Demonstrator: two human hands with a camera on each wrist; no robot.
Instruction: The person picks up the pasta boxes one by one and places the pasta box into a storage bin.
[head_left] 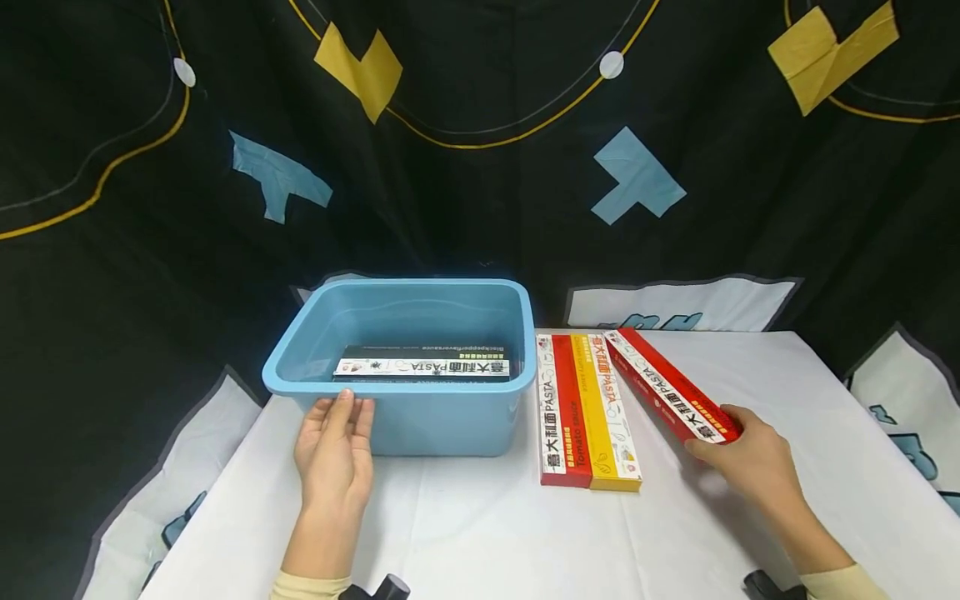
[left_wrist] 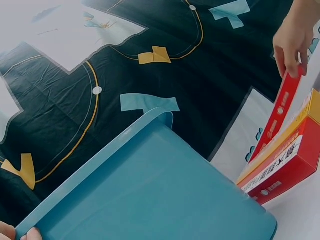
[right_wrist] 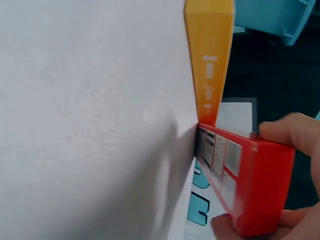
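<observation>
A blue plastic bin (head_left: 442, 425) stands on the table, with a black pasta box (head_left: 423, 364) lying inside. My left hand (head_left: 336, 454) pinches the bin's front rim near its left corner. To the right of the bin lie a red pasta box (head_left: 564, 417) and a yellow pasta box (head_left: 603, 417), side by side. My right hand (head_left: 753, 454) grips the near end of another red pasta box (head_left: 667, 387), seen also in the right wrist view (right_wrist: 265, 185). This box slants, its near end raised and its far end close to the yellow box's far end.
White cloth covers the table (head_left: 480, 533). Behind it hangs a black curtain (head_left: 465, 217) with yellow and blue patches. The two flat boxes sit close against the bin's right side.
</observation>
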